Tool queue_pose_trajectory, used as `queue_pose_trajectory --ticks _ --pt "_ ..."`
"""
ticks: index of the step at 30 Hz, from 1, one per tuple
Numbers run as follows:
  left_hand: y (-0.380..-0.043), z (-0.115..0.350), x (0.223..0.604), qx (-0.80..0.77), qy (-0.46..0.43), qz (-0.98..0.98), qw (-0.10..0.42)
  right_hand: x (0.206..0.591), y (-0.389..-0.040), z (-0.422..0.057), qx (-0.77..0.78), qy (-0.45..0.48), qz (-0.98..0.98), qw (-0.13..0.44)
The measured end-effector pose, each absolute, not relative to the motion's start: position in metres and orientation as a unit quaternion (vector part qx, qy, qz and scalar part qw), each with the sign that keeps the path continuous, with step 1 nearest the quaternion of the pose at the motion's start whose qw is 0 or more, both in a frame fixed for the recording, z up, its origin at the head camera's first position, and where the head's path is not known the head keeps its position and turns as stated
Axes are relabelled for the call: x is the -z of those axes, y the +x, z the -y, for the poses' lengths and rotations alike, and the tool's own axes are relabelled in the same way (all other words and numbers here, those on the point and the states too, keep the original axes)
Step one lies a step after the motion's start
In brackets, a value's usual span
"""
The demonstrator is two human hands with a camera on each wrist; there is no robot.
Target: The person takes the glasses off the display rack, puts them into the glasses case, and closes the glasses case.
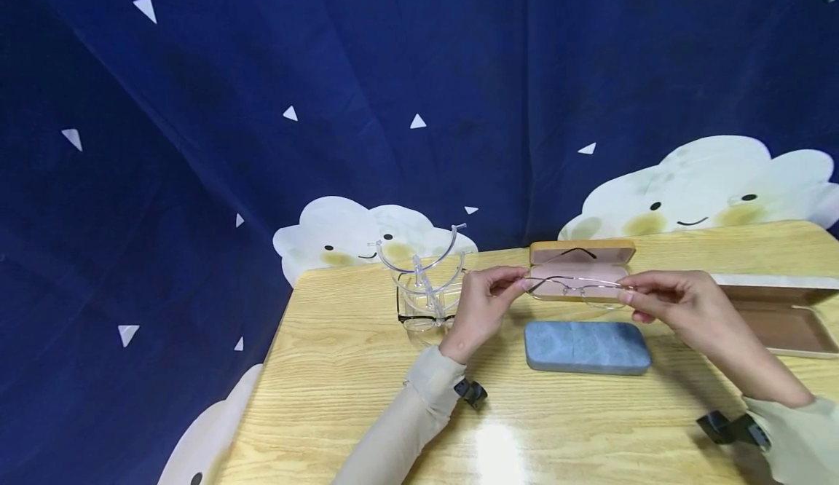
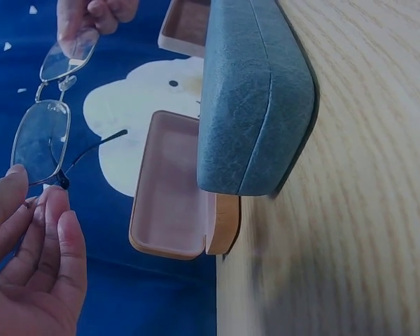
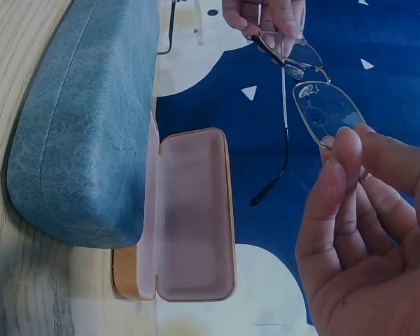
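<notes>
A pair of thin metal-rimmed eyeglasses (image 2: 38, 143) is held up above the table between both hands. My left hand (image 1: 481, 310) pinches one end of the frame between thumb and fingers. At the opposite end, my right hand (image 1: 682, 306) pinches the rim by its lens, as the right wrist view shows. A dark-tipped temple arm (image 3: 285, 150) sticks out from the frame. Below the glasses lies a closed blue glasses case (image 1: 586, 347). Just behind them an orange case (image 1: 550, 253) with pink lining stands with its lid up.
At the left, a clear tiered display stand (image 1: 426, 288) carries black-framed glasses (image 1: 403, 317) on a low tier. A white case with brown lining (image 1: 780, 321) lies with its lid up at the right, near the right forearm. A dark blue curtain (image 1: 393, 48) hangs behind the wooden table (image 1: 328, 368).
</notes>
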State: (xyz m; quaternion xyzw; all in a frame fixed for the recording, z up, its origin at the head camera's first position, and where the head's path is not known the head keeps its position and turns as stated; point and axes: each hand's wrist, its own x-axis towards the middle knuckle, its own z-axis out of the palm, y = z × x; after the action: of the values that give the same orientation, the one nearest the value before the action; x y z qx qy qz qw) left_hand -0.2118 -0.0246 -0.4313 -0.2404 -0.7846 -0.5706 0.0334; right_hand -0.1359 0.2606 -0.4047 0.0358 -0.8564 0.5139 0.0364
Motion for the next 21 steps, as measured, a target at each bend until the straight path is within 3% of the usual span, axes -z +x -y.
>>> queue_pose_trajectory --ticks 21 --pt "-0.2117 0.0241 0.4333 0.534 -0.265 0.802 0.044 0.4106 -0.1422 -0.2602 -0.524 0.040 0.849 0.052"
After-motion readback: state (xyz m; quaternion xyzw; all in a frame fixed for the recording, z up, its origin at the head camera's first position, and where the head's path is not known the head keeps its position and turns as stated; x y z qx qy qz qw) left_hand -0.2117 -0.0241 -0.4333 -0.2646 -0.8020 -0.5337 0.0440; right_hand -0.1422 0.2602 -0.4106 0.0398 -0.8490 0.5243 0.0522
